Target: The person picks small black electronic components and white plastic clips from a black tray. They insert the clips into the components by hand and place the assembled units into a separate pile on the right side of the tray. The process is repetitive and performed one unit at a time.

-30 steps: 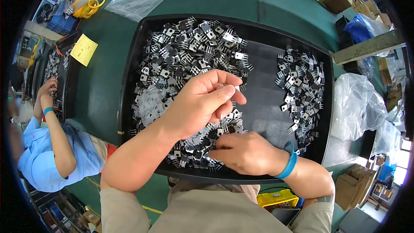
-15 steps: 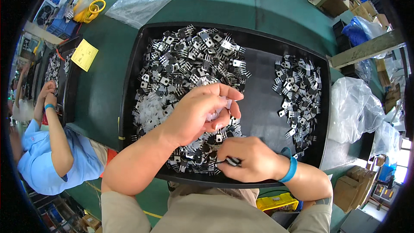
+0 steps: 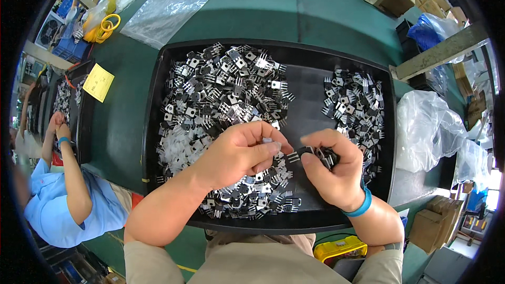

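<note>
My left hand (image 3: 234, 155) is closed, a small translucent white piece (image 3: 267, 141) pinched between thumb and forefinger. Facing it, my right hand (image 3: 336, 176) is closed around several black three-legged transistors (image 3: 327, 156). One transistor (image 3: 304, 152) sticks out between that thumb and forefinger, its metal legs toward my left fingertips. Both hands are over a black tray (image 3: 307, 94). A large heap of transistors (image 3: 226, 87) fills its left part, with a pile of translucent white pieces (image 3: 181, 144) at the lower left. More transistors (image 3: 353, 102) form a smaller group along the right side.
A yellow paper tag (image 3: 99, 83) lies left of the tray on the green table (image 3: 126, 110). Clear plastic bags (image 3: 428, 131) are at the right, another (image 3: 176, 5) at the back. A co-worker in blue (image 3: 73, 200) works at another tray on the left. A yellow bin (image 3: 339, 248) is below.
My right hand has risen from the tray's near edge and turned, bringing a transistor up to my left fingertips. My left hand has dropped slightly and its fingers have drawn together.
</note>
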A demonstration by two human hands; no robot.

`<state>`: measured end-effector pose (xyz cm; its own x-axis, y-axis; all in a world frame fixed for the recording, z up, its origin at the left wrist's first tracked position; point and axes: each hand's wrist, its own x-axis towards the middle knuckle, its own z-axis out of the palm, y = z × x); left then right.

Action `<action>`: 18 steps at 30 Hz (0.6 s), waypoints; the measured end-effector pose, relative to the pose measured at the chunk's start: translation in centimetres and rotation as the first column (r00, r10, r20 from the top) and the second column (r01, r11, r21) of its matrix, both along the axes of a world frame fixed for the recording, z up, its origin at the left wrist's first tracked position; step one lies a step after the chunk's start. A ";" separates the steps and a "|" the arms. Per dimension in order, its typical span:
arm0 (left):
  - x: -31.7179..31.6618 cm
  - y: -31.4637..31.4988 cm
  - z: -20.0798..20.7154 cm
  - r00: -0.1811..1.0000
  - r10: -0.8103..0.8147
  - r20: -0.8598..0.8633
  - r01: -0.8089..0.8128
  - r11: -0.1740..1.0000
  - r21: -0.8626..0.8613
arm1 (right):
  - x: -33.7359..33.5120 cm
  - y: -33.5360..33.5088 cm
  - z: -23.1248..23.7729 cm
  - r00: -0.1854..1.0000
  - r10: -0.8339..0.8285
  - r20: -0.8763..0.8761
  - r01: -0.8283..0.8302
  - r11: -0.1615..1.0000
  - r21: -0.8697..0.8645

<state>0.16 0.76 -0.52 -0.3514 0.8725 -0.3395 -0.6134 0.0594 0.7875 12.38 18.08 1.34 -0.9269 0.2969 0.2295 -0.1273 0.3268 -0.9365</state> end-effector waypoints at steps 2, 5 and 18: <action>0.0 -0.1 -0.1 1.000 -0.005 0.007 0.005 1.000 -0.019 | 0.0 -0.3 0.5 1.000 -0.028 0.009 0.027 0.995 0.099; 0.2 0.0 0.5 0.999 0.023 0.023 -0.022 0.999 -0.039 | -0.2 -0.2 0.2 0.996 -0.011 -0.088 0.028 0.980 0.199; 0.3 -0.1 0.0 1.000 -0.013 0.004 0.013 1.000 0.003 | -0.1 -0.8 -0.3 0.996 -0.084 0.007 0.081 0.981 0.178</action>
